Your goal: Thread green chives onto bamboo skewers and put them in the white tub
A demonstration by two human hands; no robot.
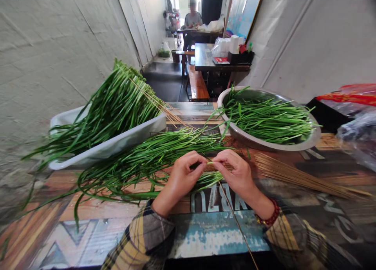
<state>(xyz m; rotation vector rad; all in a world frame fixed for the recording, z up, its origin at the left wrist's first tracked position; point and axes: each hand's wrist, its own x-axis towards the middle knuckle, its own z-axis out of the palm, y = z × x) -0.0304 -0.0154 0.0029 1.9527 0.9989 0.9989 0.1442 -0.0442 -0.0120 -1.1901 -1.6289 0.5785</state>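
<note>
My left hand (187, 171) and my right hand (235, 171) meet over the table, fingertips pinched on the pale ends of garlic chives (210, 163). From beneath my right hand a thin bamboo skewer (235, 215) slants down to the table's front edge; its upper end is hidden, so whether the fingers also grip it is unclear. Several threaded chive stems (212, 178) seem to lie at its top. Just behind my hands spreads a loose heap of chives (141, 154). More chives (117, 98), lined up on skewers, rest in a white tray (111, 144) at the left.
At the right stands a metal basin (279, 146) of loose chives, with a fan of bamboo skewers (299, 176) in front. Plastic bags (358, 129) lie at the far right. Beyond are a bench (197, 82), another table (204, 54) and a seated person (193, 19).
</note>
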